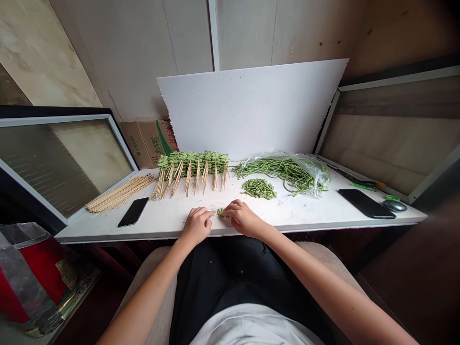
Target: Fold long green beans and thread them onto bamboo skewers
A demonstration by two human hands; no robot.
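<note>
At the table's front edge, my left hand [197, 225] is closed in a pinch. A thin pale tip, which looks like a bamboo skewer, shows between it and a small row of cut green bean pieces [220, 212]. My right hand [245, 218] bends over that row from the right, its fingers pressed on the pieces and partly hiding them. Just beyond my right hand lies a heap of cut bean pieces [258, 188]. Finished bean skewers [194, 165] are stacked behind my left hand, their bare sticks fanning toward me.
Loose bamboo skewers [120, 192] lie at the left beside a phone [133, 212]. Long whole beans [276, 168] spill from a clear plastic bag [316, 177]. A black phone [366, 203] and a computer mouse [394, 206] sit at the right. A white board [251, 110] stands behind.
</note>
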